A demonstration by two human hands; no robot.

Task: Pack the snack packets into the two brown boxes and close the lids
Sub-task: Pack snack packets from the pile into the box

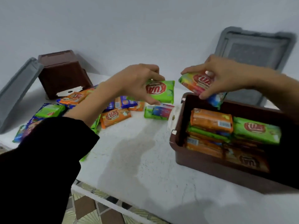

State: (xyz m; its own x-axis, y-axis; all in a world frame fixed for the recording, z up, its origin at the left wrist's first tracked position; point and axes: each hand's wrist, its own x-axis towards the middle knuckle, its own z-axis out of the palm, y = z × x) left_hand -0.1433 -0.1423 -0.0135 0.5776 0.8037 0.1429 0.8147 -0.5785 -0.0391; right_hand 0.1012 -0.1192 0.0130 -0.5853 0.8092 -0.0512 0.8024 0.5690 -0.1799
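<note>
1. The left hand [137, 78] has its grip closed on a green packet [160, 92] above the tabletop [129, 151].
2. The right hand [226, 75] pinches several packets [199, 84] over the open right brown box [210, 164], which is partly filled.
3. Loose packets [113, 117] lie beside the left brown box [63, 73].

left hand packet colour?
Green with a red logo, left hand holding the packet; head view.

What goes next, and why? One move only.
Probably lower the right hand and set its packet into the near box. That packet already hangs over the box's far rim, the lid is open, and there looks to be room on top. The left hand's green packet can follow.
</note>
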